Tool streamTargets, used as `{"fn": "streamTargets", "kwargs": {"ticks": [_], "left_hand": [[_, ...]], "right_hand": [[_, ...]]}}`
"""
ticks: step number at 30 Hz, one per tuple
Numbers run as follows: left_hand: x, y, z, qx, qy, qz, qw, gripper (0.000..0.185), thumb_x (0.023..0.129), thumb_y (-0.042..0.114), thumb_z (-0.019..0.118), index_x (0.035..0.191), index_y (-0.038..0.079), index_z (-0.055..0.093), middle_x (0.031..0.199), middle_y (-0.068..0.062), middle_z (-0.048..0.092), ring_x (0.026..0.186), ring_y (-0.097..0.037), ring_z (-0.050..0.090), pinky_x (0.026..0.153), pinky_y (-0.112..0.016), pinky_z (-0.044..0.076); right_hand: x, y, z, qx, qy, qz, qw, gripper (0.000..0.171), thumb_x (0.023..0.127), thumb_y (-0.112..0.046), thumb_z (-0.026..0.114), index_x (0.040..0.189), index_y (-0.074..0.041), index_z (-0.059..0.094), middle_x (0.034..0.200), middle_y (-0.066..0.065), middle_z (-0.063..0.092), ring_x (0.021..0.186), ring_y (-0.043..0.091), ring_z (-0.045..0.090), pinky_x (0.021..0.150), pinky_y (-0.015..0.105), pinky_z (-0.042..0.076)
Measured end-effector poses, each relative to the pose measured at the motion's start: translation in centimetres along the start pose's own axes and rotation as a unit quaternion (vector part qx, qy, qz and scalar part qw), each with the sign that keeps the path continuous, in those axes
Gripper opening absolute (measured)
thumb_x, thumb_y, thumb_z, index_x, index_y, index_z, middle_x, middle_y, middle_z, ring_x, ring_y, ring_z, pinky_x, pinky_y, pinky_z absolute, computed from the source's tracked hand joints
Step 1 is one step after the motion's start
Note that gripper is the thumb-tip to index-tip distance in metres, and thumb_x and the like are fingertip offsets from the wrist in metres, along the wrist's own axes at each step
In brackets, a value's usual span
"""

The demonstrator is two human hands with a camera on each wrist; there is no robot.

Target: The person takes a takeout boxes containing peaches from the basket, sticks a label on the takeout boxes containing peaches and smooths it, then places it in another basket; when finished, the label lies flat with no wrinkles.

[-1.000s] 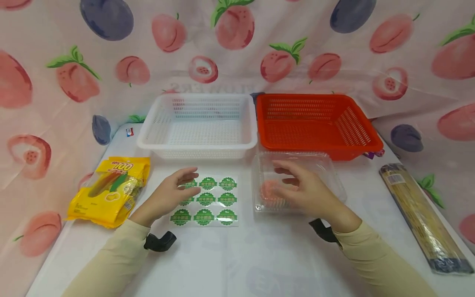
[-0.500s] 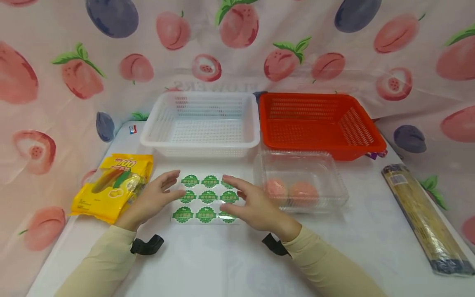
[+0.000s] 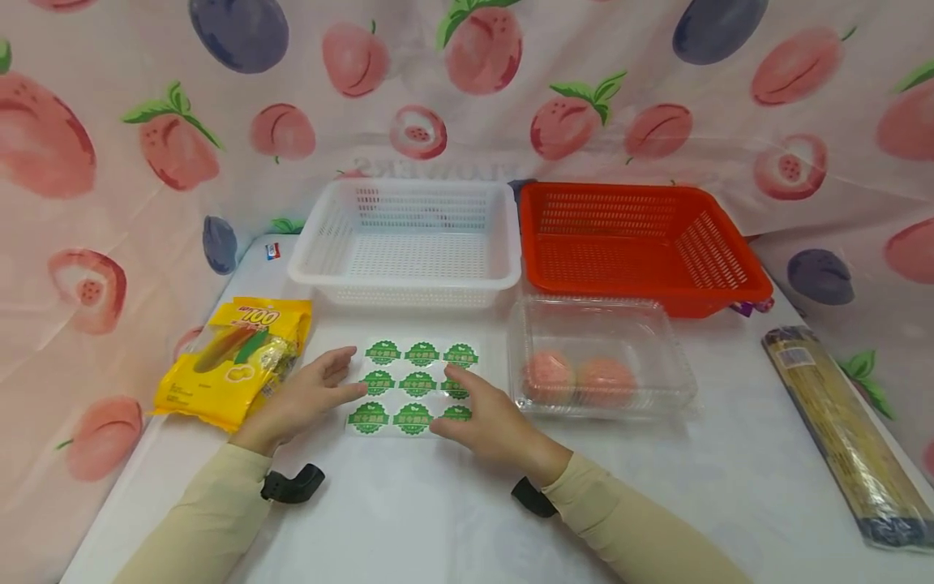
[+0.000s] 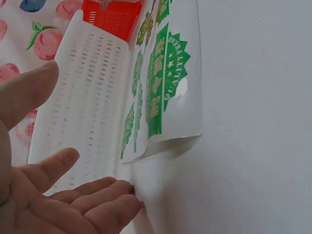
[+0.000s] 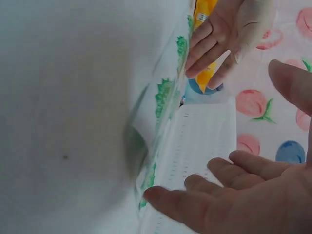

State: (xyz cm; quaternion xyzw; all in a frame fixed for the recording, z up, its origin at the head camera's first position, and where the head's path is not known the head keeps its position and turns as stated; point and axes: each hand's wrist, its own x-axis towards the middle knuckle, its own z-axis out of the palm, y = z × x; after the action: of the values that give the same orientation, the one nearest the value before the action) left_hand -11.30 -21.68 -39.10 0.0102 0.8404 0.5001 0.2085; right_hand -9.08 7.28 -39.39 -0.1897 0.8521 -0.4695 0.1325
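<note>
The sticker sheet lay flat on the counter, just in front of the white basket. Both hands flanked it with relaxed fingers, the left hand touching its left edge, the right hand resting on its right edge.

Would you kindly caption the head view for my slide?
Both hands rest on a green sticker sheet before two baskets.

clear sticker sheet of nine green round seals, nearly flat on the white table, near corner curled up
</note>
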Motion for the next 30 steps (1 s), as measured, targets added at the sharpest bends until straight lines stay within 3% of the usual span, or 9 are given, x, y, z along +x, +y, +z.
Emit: {"fn": "streamTargets", "kwargs": {"ticks": [9,17,20,26,28,30], "left_hand": [[0.0,0.6,0.6,-0.013,-0.025,0.003,0.9996,0.081,0.098,0.026,0.067,0.158,0.003,0.018,0.161,-0.026,0.019,0.146,-0.041,0.025,0.114,-0.055,0.027],[0.7,0.3,0.6,-0.030,0.036,-0.010,0.9988,0.072,0.098,0.028,0.066,0.157,0.008,0.028,0.160,-0.024,0.023,0.139,-0.044,0.036,0.108,-0.054,0.039],[1.0,0.1,0.7,-0.049,0.033,-0.001,0.9982,0.067,0.097,0.028,0.067,0.155,0.010,0.036,0.158,-0.025,0.027,0.140,-0.046,0.033,0.110,-0.056,0.035],[1.7,-0.3,1.8,-0.070,0.014,0.020,0.9973,0.058,0.095,0.022,0.071,0.147,0.009,0.049,0.158,-0.018,0.032,0.147,-0.037,0.021,0.119,-0.056,0.015],[1.9,-0.4,2.2,-0.065,0.024,0.023,0.9973,0.057,0.094,0.018,0.071,0.146,0.009,0.049,0.159,-0.016,0.031,0.147,-0.035,0.021,0.119,-0.055,0.015],[2.0,-0.4,2.5,-0.066,0.039,0.019,0.9969,0.056,0.094,0.014,0.070,0.146,0.010,0.049,0.156,-0.015,0.036,0.140,-0.034,0.033,0.116,-0.052,0.026]], "right_hand": [[0.3,0.8,0.7,-0.014,0.007,0.027,1.000,0.077,0.088,-0.025,0.076,0.149,0.003,0.040,0.151,0.017,0.045,0.140,0.032,0.040,0.115,0.047,0.031],[0.3,0.8,0.6,-0.013,0.002,0.035,0.999,0.078,0.087,-0.025,0.077,0.150,0.002,0.040,0.150,0.017,0.045,0.140,0.032,0.040,0.114,0.047,0.032],[0.2,0.8,0.6,-0.013,-0.001,0.034,0.999,0.077,0.087,-0.026,0.077,0.150,0.001,0.040,0.149,0.016,0.046,0.139,0.032,0.041,0.114,0.047,0.033],[0.2,0.9,0.5,-0.012,-0.003,0.034,0.999,0.076,0.087,-0.027,0.076,0.149,0.000,0.042,0.147,0.015,0.049,0.136,0.031,0.044,0.112,0.047,0.035],[0.2,0.9,0.5,-0.011,-0.004,0.032,0.999,0.075,0.087,-0.026,0.076,0.149,0.000,0.042,0.147,0.015,0.049,0.136,0.031,0.045,0.112,0.047,0.036],[0.1,0.9,0.5,-0.009,-0.006,0.028,1.000,0.075,0.087,-0.026,0.077,0.149,0.000,0.042,0.147,0.015,0.049,0.136,0.031,0.045,0.112,0.047,0.035]]}}
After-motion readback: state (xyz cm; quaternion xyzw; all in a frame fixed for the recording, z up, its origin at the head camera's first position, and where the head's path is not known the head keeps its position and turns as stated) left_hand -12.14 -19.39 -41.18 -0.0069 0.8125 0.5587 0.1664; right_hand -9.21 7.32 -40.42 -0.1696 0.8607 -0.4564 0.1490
